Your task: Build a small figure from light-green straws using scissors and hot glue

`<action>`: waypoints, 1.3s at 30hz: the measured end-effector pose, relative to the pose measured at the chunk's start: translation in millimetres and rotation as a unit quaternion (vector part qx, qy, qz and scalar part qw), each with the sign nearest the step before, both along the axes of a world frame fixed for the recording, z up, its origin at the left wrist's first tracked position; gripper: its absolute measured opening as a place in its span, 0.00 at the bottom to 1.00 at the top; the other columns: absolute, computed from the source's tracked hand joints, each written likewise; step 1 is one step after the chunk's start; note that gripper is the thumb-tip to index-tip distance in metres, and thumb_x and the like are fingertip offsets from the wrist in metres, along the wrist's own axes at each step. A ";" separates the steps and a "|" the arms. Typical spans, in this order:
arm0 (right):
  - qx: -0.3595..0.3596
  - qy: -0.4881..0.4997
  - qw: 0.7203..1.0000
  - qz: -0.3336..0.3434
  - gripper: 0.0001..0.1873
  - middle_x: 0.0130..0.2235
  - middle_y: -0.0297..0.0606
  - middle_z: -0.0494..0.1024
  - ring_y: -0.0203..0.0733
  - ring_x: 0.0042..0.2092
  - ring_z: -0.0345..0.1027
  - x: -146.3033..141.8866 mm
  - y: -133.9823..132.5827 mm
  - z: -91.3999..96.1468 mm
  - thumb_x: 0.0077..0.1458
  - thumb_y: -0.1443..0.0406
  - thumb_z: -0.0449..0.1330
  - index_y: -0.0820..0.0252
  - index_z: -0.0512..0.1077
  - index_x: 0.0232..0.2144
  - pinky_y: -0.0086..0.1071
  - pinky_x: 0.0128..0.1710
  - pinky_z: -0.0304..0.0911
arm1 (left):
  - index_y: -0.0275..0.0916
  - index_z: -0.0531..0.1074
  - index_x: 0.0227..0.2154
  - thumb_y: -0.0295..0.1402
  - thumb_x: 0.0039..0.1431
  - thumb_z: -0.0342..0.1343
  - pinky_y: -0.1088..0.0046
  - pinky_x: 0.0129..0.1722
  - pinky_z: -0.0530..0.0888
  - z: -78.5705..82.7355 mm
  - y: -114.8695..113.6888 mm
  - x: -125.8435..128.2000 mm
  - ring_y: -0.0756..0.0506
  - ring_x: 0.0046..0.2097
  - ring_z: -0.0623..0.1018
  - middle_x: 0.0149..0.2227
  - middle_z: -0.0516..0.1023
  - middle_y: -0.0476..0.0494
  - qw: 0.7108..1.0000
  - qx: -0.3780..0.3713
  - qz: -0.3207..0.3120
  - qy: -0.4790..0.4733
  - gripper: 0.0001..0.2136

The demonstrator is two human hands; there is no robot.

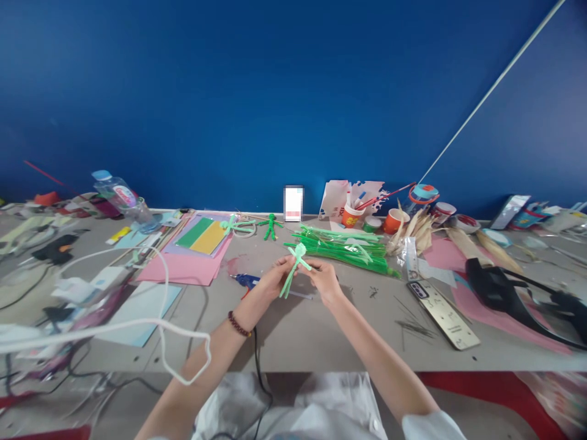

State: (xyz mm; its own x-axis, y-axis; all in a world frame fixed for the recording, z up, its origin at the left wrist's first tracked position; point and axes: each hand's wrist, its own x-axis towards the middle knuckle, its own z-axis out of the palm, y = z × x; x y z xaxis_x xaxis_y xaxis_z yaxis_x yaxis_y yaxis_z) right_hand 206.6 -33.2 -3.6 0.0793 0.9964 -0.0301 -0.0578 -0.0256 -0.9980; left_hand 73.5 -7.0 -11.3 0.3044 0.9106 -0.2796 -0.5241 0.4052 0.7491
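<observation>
Between my two hands is a light green pipe-cleaner figure [299, 252] with a round head, arms and two long legs. My left hand [278, 276] pinches it at the left side of its body. The fingers of my right hand [323, 279] close on its arm at the right. Under my left forearm lies a blue hot glue gun [247, 280], its cord running down off the table edge. Beyond my hands are a darker green pipe-cleaner figure [271, 227] and a light green one [232, 225]. Bundles of green pipe cleaners [348, 249] lie just past my right hand.
A phone [293, 203] stands against the blue wall. At right are a patterned phone [444, 315], thin dark wires [415, 327] and a black strap-like object [509, 299]. Coloured sheets [202, 236] and a looping white cable [183, 321] lie left. A paper cup [352, 216] holds pens.
</observation>
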 end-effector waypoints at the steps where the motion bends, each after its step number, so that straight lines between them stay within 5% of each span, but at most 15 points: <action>1: 0.000 0.004 1.000 -0.008 0.17 0.21 0.35 0.73 0.34 0.22 0.60 -0.4 0.0 -1.5 0.38 0.55 0.66 0.62 0.79 0.26 0.27 0.20 0.54 | 0.34 0.74 0.21 0.35 0.35 0.69 0.81 0.25 0.69 -0.9 -0.2 0.4 0.55 0.22 0.71 0.22 0.74 0.50 1.000 0.009 0.004 0.007 0.12; 7: 0.032 0.020 0.998 -0.059 0.13 0.24 0.37 0.77 0.42 0.30 0.68 -5.8 -2.4 -6.9 0.39 0.57 0.65 0.62 0.79 0.25 0.33 0.30 0.63 | 0.35 0.75 0.21 0.37 0.34 0.69 0.78 0.28 0.70 1.3 -5.7 4.5 0.53 0.24 0.72 0.23 0.75 0.49 0.994 0.063 0.062 0.061 0.12; 11: 0.072 -0.007 0.991 -0.114 0.11 0.28 0.39 0.79 0.44 0.35 0.71 -5.4 -2.9 -7.5 0.40 0.59 0.64 0.62 0.77 0.24 0.35 0.38 0.64 | 0.37 0.77 0.23 0.34 0.39 0.67 0.75 0.36 0.71 6.0 -10.7 6.9 0.50 0.32 0.75 0.28 0.78 0.47 0.966 0.173 0.106 0.163 0.08; 23: 0.075 0.006 0.990 -0.120 0.11 0.26 0.34 0.74 0.37 0.29 0.67 -2.0 -4.1 0.5 0.41 0.59 0.64 0.61 0.71 0.25 0.29 0.29 0.62 | 0.37 0.79 0.31 0.33 0.44 0.64 0.74 0.37 0.70 19.0 -20.9 6.0 0.46 0.35 0.75 0.32 0.80 0.43 0.957 0.224 0.058 0.174 0.09; 29: 0.087 -0.008 0.993 -0.075 0.09 0.23 0.33 0.72 0.37 0.27 0.67 -6.3 -6.9 -0.9 0.42 0.60 0.62 0.61 0.69 0.24 0.30 0.29 0.63 | 0.34 0.74 0.24 0.37 0.40 0.67 0.75 0.30 0.69 14.6 -19.1 6.1 0.51 0.26 0.72 0.23 0.74 0.48 0.976 0.171 0.057 0.124 0.12; 39: 0.103 -0.038 0.994 -0.007 0.10 0.26 0.34 0.72 0.36 0.27 0.64 2.0 -9.1 0.6 0.46 0.60 0.60 0.61 0.73 0.27 0.29 0.27 0.63 | 0.35 0.73 0.24 0.37 0.36 0.69 0.77 0.27 0.71 17.4 -19.4 6.5 0.53 0.24 0.73 0.22 0.74 0.50 0.999 0.037 0.017 0.002 0.14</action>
State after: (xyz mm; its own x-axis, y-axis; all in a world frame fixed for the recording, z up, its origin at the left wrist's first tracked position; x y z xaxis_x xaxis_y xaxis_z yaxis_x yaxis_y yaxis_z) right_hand 208.6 -42.3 -3.0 0.0881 0.9794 0.1818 0.0187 0.1808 -0.9833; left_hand 79.9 -26.4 6.1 0.2713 0.9388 -0.2122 -0.5343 0.3303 0.7781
